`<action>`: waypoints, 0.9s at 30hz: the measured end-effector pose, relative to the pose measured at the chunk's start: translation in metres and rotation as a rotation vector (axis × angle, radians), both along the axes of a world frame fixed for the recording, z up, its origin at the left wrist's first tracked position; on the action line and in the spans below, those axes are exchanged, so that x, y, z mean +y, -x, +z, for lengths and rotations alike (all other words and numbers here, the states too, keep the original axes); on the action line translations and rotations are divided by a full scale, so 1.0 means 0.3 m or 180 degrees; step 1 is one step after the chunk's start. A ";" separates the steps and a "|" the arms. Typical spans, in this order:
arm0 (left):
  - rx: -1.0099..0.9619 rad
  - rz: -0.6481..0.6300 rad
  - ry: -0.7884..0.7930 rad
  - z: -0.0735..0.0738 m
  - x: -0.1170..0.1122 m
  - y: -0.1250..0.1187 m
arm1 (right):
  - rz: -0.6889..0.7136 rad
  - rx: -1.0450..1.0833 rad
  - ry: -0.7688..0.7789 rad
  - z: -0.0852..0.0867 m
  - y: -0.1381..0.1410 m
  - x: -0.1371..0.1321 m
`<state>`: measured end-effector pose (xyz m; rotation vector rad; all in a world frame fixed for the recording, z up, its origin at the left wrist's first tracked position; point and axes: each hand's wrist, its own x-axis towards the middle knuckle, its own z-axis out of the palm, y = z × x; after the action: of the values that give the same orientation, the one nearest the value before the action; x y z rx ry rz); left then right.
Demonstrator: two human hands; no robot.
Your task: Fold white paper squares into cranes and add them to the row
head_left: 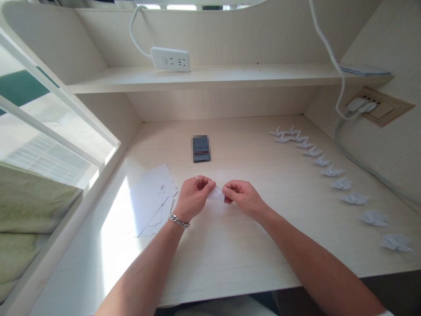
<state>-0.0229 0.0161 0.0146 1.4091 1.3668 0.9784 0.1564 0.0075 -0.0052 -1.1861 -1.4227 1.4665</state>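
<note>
Pinching a small piece of folded paper (pixel 215 193) between both hands, you held it near the middle of the tabletop (pixel 237 263). Your left hand (pixel 194 196) gripped its left side between thumb and curled fingers, and your right hand (pixel 242 197) pinched at its right edge; how far the fingers reached behind the paper could not be told.

The piece looked very light and thin, likely crisp along its folds but soft enough to crumple or tear under a hard squeeze. It seemed dry rather than slippery, so a gentle fingertip hold at opposite edges would probably have served best, keeping pressure off the small flaps in the middle.

To the left of your left hand lay white paper sheets (pixel 148 193), with some slim paper scraps (pixel 172 205) by their right edge. Beyond your hands, on the far side, sat a small dark object (pixel 201 149), too blurred to identify. Along the right side, well apart from your right hand, paper cranes (pixel 321 161) stood in a line running from far to near.
</note>
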 end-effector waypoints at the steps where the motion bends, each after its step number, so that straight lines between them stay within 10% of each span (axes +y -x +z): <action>1: -0.0025 0.0003 0.0004 0.000 0.001 0.000 | 0.0021 0.0094 0.0074 -0.001 -0.001 0.002; 9: 0.0058 -0.0214 0.0017 -0.004 -0.010 -0.012 | -0.0097 -0.0301 -0.0177 -0.005 0.007 -0.001; 15: -0.1128 -0.0101 0.0479 0.007 0.001 0.000 | -0.0200 -0.0463 -0.0329 -0.005 0.000 0.001; 27: 0.0400 -0.0343 -0.0249 -0.003 -0.026 -0.024 | -0.0167 -0.0643 -0.0410 0.033 0.006 -0.016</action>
<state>-0.0156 0.0084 0.0137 1.6093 1.3403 0.8940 0.1545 0.0026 0.0047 -1.3087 -1.5833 1.2274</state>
